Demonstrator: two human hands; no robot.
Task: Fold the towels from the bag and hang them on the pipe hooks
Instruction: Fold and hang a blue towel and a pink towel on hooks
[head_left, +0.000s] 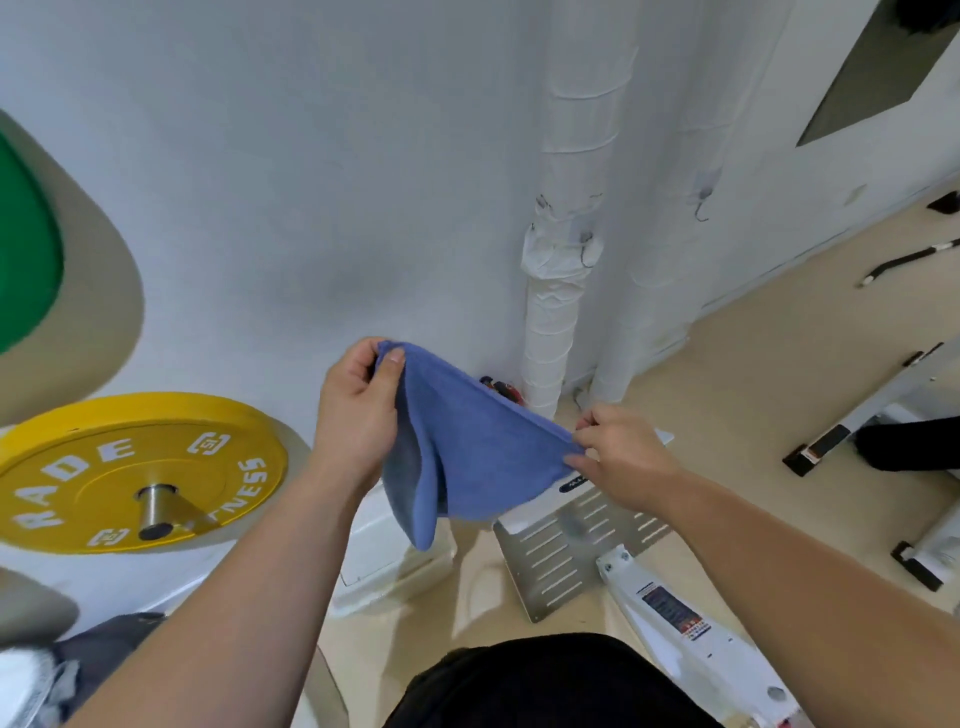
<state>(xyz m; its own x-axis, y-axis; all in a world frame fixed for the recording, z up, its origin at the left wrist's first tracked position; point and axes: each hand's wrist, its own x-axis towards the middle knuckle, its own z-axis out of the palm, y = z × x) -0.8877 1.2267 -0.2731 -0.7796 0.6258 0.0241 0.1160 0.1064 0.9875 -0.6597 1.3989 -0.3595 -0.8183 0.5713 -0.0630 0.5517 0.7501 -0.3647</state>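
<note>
Both hands, left and right, are pinching the doubled blue towel in mid-air below the pipe hooks, seemingly finishing the fold before lifting it to hang.

The blue terry-cloth towel looks soft, matt and nubbly. The white pipe is wrapped in wrinkled, matt tape. The yellow weight plate has a dull rubbery finish around a brushed metal sleeve. The slotted metal plate shines faintly.
</note>
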